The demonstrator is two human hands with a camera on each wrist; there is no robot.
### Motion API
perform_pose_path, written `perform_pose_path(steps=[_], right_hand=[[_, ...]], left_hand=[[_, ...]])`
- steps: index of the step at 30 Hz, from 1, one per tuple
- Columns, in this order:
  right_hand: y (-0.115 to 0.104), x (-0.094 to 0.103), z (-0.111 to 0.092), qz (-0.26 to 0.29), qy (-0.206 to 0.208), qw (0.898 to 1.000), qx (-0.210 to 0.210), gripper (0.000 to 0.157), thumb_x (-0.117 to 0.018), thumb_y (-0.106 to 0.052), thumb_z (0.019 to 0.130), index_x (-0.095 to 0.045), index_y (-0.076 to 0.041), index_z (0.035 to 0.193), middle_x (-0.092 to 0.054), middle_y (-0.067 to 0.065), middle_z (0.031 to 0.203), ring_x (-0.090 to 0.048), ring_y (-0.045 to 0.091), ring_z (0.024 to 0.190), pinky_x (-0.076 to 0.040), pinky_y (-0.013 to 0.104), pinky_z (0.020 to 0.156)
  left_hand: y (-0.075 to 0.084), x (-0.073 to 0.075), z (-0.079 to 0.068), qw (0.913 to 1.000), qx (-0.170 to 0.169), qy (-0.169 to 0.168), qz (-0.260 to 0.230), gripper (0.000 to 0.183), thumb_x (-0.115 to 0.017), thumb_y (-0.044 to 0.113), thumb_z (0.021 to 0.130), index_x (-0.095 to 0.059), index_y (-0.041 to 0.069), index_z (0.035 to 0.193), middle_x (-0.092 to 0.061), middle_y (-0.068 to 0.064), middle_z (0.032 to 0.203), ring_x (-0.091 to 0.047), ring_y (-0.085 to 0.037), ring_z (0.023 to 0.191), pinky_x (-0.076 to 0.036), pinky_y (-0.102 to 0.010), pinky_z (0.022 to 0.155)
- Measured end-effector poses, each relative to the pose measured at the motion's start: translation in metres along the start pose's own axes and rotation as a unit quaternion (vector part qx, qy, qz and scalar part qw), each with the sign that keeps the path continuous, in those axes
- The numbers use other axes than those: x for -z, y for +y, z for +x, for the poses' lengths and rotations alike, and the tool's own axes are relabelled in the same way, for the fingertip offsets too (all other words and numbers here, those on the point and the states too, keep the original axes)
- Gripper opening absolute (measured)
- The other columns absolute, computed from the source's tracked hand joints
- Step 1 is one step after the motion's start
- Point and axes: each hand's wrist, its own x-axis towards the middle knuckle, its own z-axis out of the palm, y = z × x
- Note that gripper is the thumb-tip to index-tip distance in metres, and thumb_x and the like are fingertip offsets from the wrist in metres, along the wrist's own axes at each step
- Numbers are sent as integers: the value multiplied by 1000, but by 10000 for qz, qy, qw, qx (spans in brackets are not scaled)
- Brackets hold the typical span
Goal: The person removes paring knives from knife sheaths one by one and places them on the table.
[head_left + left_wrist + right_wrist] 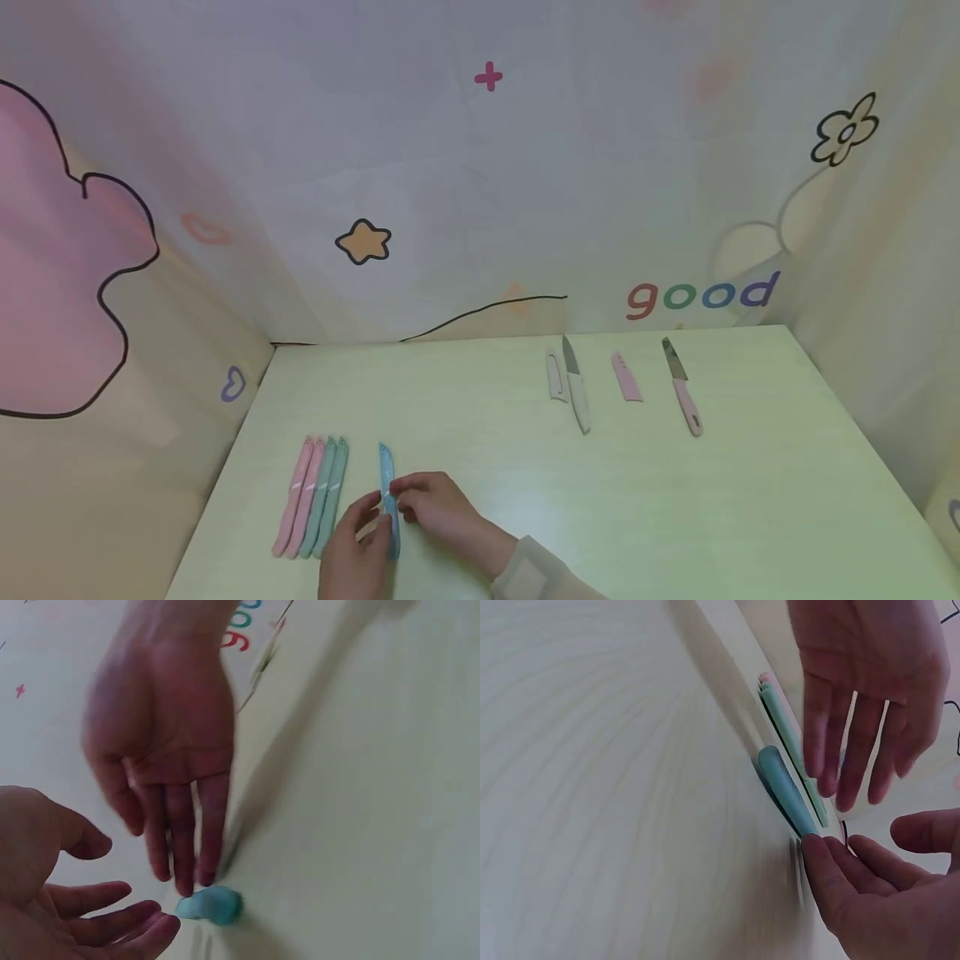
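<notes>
A slim blue knife-shaped tool (386, 467) with a pale band near its middle lies on the near left part of the table. My left hand (356, 546) is at its lower left side, thumb and fingers spread apart around it. From the right, my right hand (444, 510) reaches to its middle. In the right wrist view, a fingertip of the right hand (881, 889) is right at the end of the blue tool (784, 791). Fingers of the left hand (870, 697) hang loosely extended above. Neither hand curls round the tool.
Several similar pink tools (296, 496) and green tools (333, 492) lie side by side at left. Toward the back right are a white sheath (556, 377), a white-handled knife (577, 392), a pink sheath (627, 379) and a pink-handled knife (683, 396). A printed curtain (450, 167) stands behind.
</notes>
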Motion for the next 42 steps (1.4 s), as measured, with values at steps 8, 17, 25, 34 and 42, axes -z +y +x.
perform_pose_path(steps=[8,17,25,34,42], right_hand=[[3,-1,-3,-127,86,9999,0,32,-61,-8,94,-72,-1,124,-74,11,123,-72,19,99,-63,37,88],[5,-3,-8,226,-118,9996,-76,38,-59,-6,94,-68,2,130,-69,16,134,-72,31,114,-62,41,94],[12,0,-5,572,-52,9983,-18,37,-59,-3,93,-68,7,128,-71,19,130,-71,34,116,-62,42,93],[18,1,-6,1258,23,9920,-105,34,-62,-3,94,-68,8,126,-72,20,127,-72,29,111,-63,41,92],[18,6,-10,1424,97,9898,54,32,-65,-5,95,-69,7,124,-73,19,124,-73,26,107,-64,39,89]], left_hand=[[9,19,36,9965,-382,-436,-610,52,-45,22,107,-40,7,157,-42,-23,160,-44,-43,146,-44,-58,117],[16,14,45,9953,-129,-569,-767,54,-45,20,106,-39,7,158,-43,-25,159,-42,-45,147,-45,-57,116],[16,7,54,9959,-132,-386,-804,55,-56,18,103,-42,2,155,-54,-27,148,-56,-43,134,-53,-53,108],[8,1,68,9995,-230,-31,-232,44,-66,18,98,-60,0,138,-71,-21,121,-68,-30,103,-56,-31,76],[9,-2,70,9993,-182,-101,-310,32,-69,20,99,-71,0,124,-73,-14,106,-63,-23,90,-50,-26,69]])
